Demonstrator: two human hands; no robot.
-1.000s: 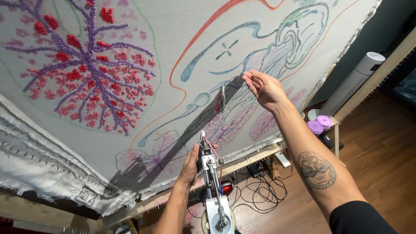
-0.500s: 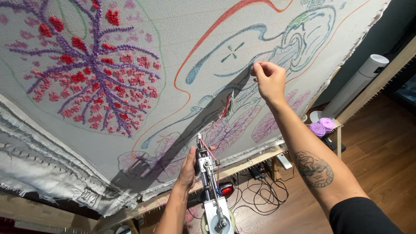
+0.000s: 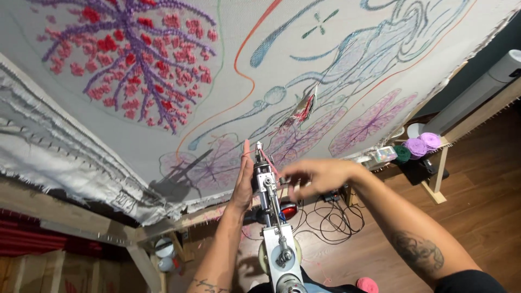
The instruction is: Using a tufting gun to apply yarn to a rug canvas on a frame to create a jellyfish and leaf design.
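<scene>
Metal tufting gun (image 3: 269,190) between hands

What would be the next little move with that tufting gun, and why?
Probably pinch the red yarn and feed it toward the needle tip: the right hand sits blurred at the tufting gun while the left hand steadies it, off the cloth.
</scene>
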